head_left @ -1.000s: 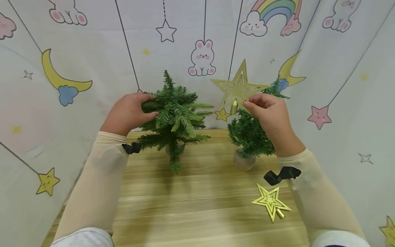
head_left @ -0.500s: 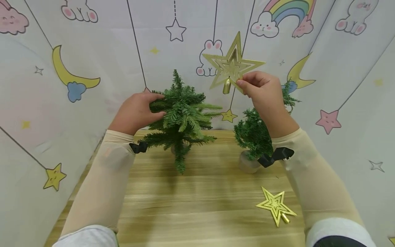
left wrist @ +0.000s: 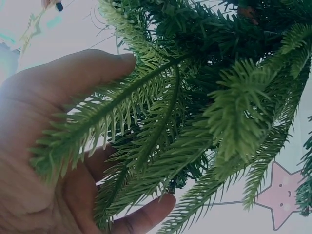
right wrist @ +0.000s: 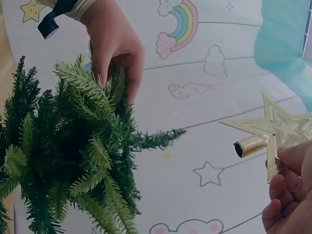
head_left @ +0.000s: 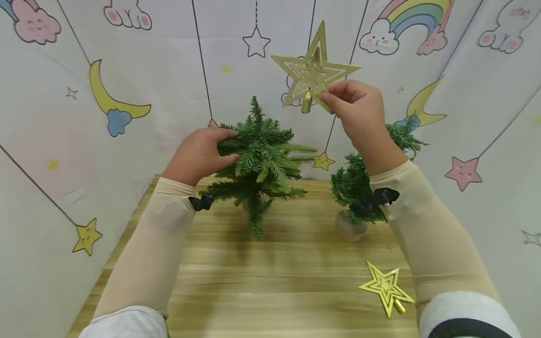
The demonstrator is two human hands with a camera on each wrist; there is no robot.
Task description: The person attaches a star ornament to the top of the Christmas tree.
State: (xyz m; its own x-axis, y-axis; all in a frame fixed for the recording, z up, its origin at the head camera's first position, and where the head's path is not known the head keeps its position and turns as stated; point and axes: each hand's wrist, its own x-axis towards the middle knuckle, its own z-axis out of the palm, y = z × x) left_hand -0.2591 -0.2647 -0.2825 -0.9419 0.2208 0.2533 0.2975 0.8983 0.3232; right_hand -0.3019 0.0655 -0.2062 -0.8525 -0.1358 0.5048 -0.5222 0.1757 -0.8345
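Note:
My left hand [head_left: 196,155] is at the left side of a small artificial Christmas tree [head_left: 264,162], thumb and fingers curled round its upper branches. In the left wrist view, green sprigs [left wrist: 146,112] lie between thumb and fingers. My right hand [head_left: 359,108] pinches a gold star tree topper [head_left: 314,70] by a lower point. The star is upright, above and to the right of the treetop and apart from it. Its hollow tube [right wrist: 252,146] points down in the head view; the right wrist view shows its dark opening.
A second small tree [head_left: 352,183] on a pale round base [head_left: 351,227] stands at the right, partly hidden by my right arm. Another gold star topper [head_left: 385,287] lies on the wooden table [head_left: 262,281] at front right. Behind hangs a cartoon-printed backdrop [head_left: 169,56].
My right hand has risen with the star topper, from beside the tree's upper branches to above its tip. The left hand keeps its place on the tree. The head view has shifted slightly.

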